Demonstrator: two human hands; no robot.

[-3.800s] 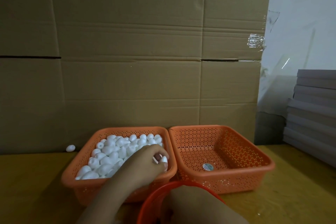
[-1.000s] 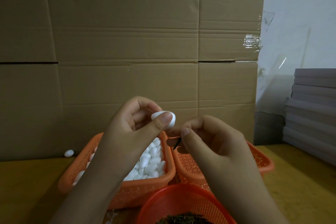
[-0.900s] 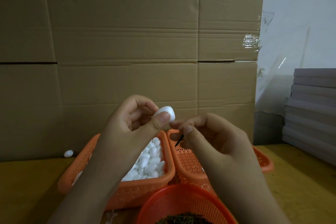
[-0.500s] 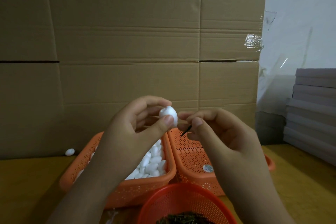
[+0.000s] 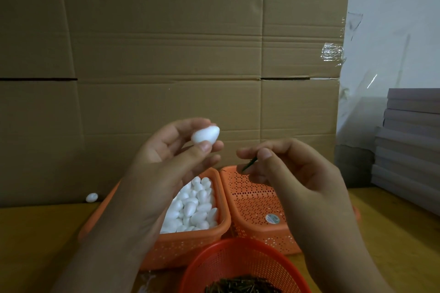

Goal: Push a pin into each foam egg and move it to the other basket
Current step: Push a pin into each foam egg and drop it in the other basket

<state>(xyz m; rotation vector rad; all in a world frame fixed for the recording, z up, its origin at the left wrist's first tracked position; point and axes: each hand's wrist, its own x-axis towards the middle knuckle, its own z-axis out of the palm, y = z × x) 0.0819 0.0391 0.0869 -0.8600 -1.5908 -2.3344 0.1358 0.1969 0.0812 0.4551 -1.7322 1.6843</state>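
At 6 o'clock, nearest, a round red basket cut off by the lower edge, with a dark heap of pins inside, only partly seen. Above it, two raised hands, both forearms cut off below. Left hand at 9 o'clock of centre, pinching a white foam egg between thumb and curled fingers, egg well above the baskets. Right hand at 3 o'clock, pinching a thin dark pin between thumb and forefinger; pin apart from the egg, its tip hard to make out. Behind, on the yellow worktop, left orange basket holding many foam eggs, partly hidden by the left arm. Touching it at 3 o'clock, right orange basket, only a round sticker visible in it, far side hidden by the right hand. At 9 o'clock, one loose egg beside the cardboard wall. At 3 o'clock, far, grey stacked boards.
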